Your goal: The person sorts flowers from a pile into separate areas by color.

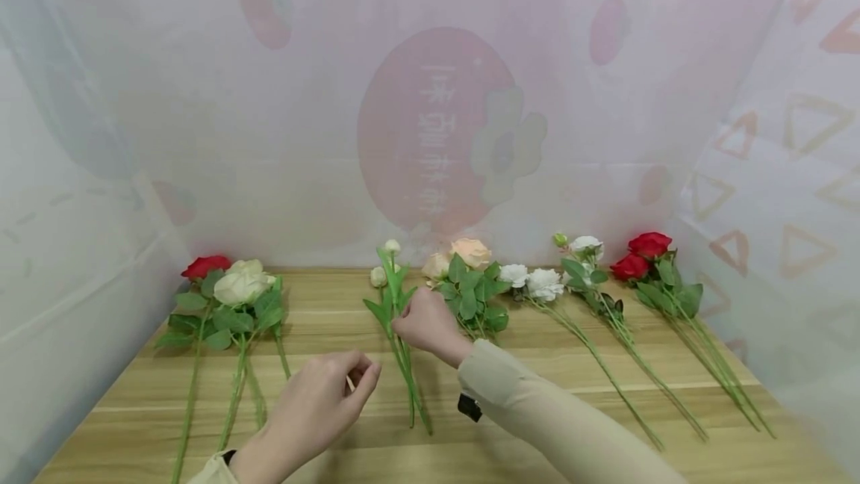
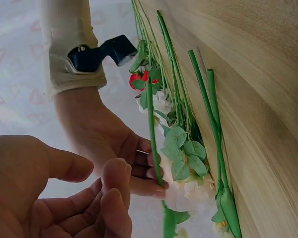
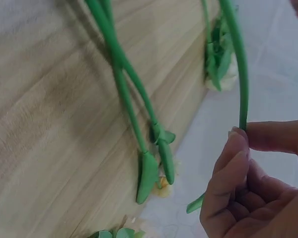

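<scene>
My right hand pinches a green artificial tulip stem between thumb and fingertips, raised above the table. Below it, two more tulips lie with their stems crossing on the wood. Pale tulip buds show at the far end of the group in the head view. My left hand hovers nearer to me, left of the tulip stems, with loosely bent fingers and nothing between thumb and fingertips. In the left wrist view the held stem runs past the right hand's fingers to a green leaf.
Left on the wooden table lie a red rose and a cream rose. To the right are peach roses, white flowers and red roses, stems towards me. A printed cloth hangs behind.
</scene>
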### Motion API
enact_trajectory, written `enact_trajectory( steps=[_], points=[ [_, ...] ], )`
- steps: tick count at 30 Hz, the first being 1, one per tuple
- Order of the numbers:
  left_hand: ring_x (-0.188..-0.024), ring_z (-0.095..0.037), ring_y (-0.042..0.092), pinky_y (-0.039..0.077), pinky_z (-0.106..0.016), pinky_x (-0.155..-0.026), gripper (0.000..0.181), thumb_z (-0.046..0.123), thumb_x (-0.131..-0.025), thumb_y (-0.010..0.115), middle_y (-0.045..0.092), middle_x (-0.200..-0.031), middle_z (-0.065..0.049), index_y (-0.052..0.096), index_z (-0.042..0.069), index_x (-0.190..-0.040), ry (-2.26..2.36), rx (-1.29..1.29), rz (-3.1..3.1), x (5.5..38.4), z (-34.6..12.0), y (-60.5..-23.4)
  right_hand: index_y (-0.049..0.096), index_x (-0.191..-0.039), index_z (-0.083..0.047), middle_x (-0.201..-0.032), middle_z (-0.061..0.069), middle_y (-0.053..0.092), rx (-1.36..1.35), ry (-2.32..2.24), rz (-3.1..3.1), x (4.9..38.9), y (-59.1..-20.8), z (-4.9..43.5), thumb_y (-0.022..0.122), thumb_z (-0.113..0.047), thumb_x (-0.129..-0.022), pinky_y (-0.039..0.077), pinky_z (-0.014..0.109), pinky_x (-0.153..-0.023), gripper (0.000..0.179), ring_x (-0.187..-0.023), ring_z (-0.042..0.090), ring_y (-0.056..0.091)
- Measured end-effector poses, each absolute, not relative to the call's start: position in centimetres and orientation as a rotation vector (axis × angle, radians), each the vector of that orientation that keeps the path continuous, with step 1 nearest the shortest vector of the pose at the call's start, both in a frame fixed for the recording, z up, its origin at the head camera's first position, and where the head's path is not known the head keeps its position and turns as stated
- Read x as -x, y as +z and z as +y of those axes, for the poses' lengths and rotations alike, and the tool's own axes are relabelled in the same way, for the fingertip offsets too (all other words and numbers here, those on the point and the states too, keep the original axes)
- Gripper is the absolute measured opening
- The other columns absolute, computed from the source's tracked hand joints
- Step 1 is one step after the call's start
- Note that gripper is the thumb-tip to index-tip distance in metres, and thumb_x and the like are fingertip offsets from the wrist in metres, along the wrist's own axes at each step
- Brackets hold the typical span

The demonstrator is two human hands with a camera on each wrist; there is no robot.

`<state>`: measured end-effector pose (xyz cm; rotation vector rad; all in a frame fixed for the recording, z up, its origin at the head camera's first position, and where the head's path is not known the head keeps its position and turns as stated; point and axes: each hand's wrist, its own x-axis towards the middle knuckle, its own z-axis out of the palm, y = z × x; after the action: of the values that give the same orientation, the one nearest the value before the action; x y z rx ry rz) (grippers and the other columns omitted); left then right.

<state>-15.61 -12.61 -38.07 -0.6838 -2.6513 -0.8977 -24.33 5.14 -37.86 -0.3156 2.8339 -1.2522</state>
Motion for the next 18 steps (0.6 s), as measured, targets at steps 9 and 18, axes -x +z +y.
enact_trajectory(
  steps=[9,18],
  points=[
    [-0.05,0.004,0.044,0.04,-0.021,-0.048,0.02,0.02,-0.093,0.069,0.053,-0.064,0.023,0.068,0.026,-0.074,-0.824,0.694,-2.696,15.6,-12.7,-38.2,0.043,-0.059,-0.017,-0.043,-0.006,0.033,0.219,-1.082,2.938,25.7,-39.0,3.6,0.062,0.002,-0.076,0.024,0.025,-0.034,0.031,-0.036,0.009,0.029],
    [-0.045,0.001,0.041,0.038,-0.022,-0.044,0.025,0.02,-0.094,0.067,0.05,-0.06,0.022,0.064,0.026,-0.07,-0.818,0.711,-2.726,15.5,-12.9,-38.1,0.043,-0.055,-0.016,-0.047,-0.003,0.033,0.149,-0.94,2.927,26.4,-39.5,3.0,0.062,-0.003,-0.079,0.023,0.027,-0.037,0.033,-0.039,0.012,0.028]
  ],
)
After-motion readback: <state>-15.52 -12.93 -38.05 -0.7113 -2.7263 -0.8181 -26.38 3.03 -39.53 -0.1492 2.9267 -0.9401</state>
